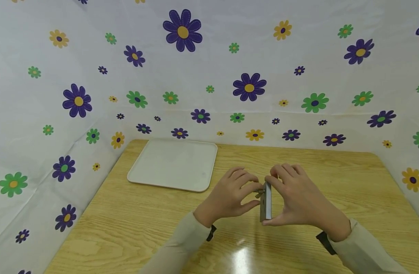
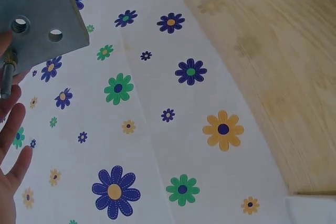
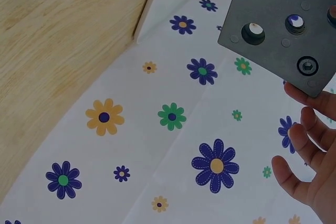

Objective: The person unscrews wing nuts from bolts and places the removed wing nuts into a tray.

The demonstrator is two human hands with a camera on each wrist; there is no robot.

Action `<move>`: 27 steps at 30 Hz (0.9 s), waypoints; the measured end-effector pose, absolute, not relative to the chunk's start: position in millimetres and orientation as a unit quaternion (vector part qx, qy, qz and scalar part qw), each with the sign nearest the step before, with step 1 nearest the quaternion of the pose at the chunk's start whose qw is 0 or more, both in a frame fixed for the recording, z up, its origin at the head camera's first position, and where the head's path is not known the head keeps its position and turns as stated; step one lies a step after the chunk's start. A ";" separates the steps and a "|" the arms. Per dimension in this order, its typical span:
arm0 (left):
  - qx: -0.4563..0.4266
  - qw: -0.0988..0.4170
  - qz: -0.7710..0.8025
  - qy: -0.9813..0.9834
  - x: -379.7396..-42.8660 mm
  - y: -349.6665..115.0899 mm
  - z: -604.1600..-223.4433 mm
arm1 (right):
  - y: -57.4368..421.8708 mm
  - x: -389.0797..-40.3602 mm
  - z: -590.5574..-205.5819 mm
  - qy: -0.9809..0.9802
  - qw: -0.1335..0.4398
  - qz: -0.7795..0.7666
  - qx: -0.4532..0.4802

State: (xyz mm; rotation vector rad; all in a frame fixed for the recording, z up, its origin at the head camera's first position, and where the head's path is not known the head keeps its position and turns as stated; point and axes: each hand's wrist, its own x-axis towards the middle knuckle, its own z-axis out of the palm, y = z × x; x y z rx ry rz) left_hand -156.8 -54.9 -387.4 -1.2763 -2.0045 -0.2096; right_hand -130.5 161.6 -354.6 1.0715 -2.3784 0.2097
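Observation:
Above the table, a grey metal plate (image 1: 268,201) with several round holes stands on edge. My right hand (image 1: 303,196) grips it, fingers at the top edge and thumb at the bottom. A threaded bolt (image 2: 7,80) sticks out of the plate's left face, with a brass-coloured nut (image 2: 10,59) on it close to the plate. My left hand (image 1: 231,194) holds the bolt, index finger curled over it and thumb below. On the opposite face, the right wrist view shows a round socket-type bolt head (image 3: 307,66) seated near one corner.
A white rectangular tray (image 1: 175,163) lies at the back left of the wooden table (image 1: 127,228). White cloth walls (image 1: 209,68) printed with flowers stand behind the table and at its sides.

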 end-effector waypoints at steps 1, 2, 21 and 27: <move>-0.495 0.356 -0.096 -0.787 -156.9 -54.5 -387.5 | 161.5 -130.4 -354.6 -0.877 0.260 0.077 0.396; -0.493 0.341 -0.112 -0.793 -157.2 -54.2 -387.6 | 161.4 -130.4 -354.5 -0.877 0.260 0.077 0.397; -0.446 0.055 -0.370 -0.813 -164.4 -51.9 -387.2 | 161.2 -132.0 -355.7 -0.873 0.264 0.082 0.402; -0.415 -0.003 -0.394 -0.820 -163.5 -50.8 -386.5 | 161.0 -132.2 -355.8 -0.874 0.261 0.084 0.401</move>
